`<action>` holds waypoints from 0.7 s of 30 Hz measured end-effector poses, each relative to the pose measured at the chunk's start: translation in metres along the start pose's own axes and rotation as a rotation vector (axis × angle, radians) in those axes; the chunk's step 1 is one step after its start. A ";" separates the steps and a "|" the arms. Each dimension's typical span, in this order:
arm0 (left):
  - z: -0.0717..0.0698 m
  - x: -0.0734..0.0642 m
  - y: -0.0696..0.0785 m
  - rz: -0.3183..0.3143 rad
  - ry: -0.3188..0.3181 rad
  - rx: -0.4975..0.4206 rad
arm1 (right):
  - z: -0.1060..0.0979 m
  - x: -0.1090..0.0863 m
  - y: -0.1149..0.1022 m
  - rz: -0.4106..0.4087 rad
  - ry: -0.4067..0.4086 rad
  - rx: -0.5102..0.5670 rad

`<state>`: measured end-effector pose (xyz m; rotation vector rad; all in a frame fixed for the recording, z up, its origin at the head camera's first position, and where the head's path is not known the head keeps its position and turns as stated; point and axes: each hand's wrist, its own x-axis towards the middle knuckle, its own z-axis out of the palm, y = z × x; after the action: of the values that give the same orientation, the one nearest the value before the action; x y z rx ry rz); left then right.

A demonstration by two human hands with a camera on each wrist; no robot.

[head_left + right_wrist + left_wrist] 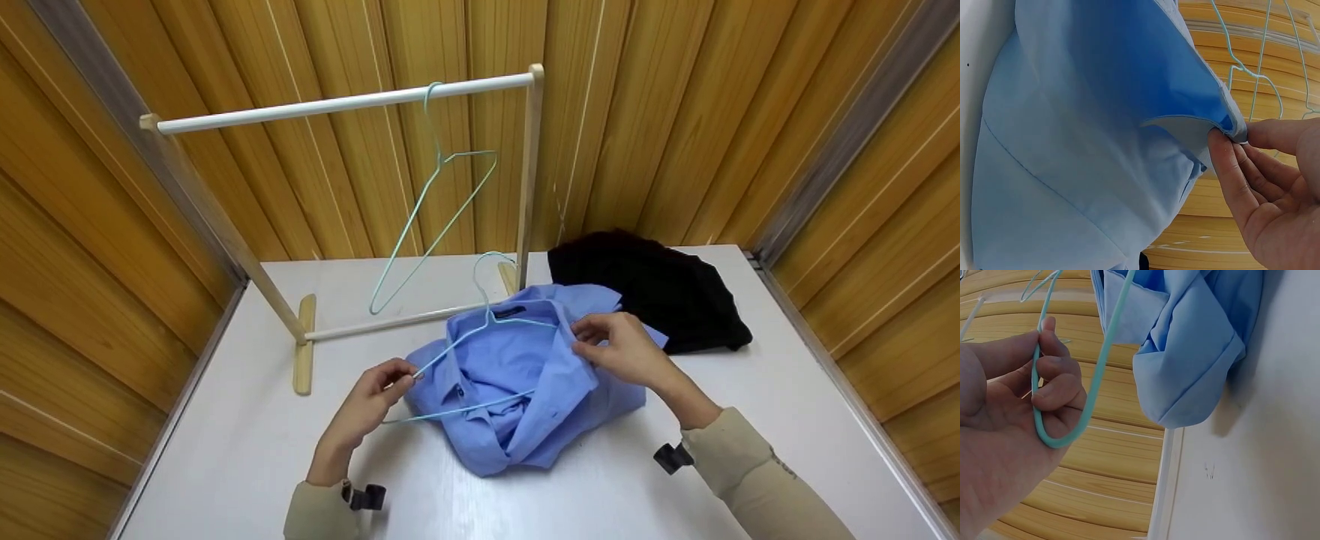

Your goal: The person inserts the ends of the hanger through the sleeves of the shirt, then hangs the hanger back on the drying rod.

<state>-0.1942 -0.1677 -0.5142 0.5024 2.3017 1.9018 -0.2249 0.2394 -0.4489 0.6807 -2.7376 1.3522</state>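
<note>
A blue collared shirt (pixel 517 375) lies bunched on the table, its neck opening facing up. A mint-green wire hanger (pixel 480 407) sits partly inside that opening, its hook standing above the collar. My left hand (pixel 373 397) pinches the hanger's left arm near the bend; in the left wrist view the bent end of the hanger (pixel 1098 377) loops past the curled fingers. With thumb and fingers my right hand (pixel 626 349) pinches the right side of the shirt's collar edge, which the right wrist view shows as a fold of cloth (pixel 1234 121). The hanger's right end is hidden by the shirt.
Behind the shirt stands a rack with a white bar (pixel 345 103) and wooden posts. A second mint-green hanger (pixel 409 225) hangs from the bar. Black folded cloth (pixel 645 292) lies at the back right of the white table (pixel 247 450). Wood-patterned walls (pixel 675 112) enclose the table.
</note>
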 end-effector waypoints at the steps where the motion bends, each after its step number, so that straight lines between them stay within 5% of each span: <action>1: 0.001 0.000 0.000 0.004 0.000 -0.002 | 0.000 0.000 -0.001 -0.002 0.001 -0.003; 21: 0.022 0.009 0.000 0.023 0.020 0.001 | 0.010 0.005 -0.013 -0.031 -0.016 0.030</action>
<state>-0.1961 -0.1446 -0.5180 0.5140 2.3198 1.9244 -0.2222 0.2231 -0.4443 0.7349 -2.7123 1.3902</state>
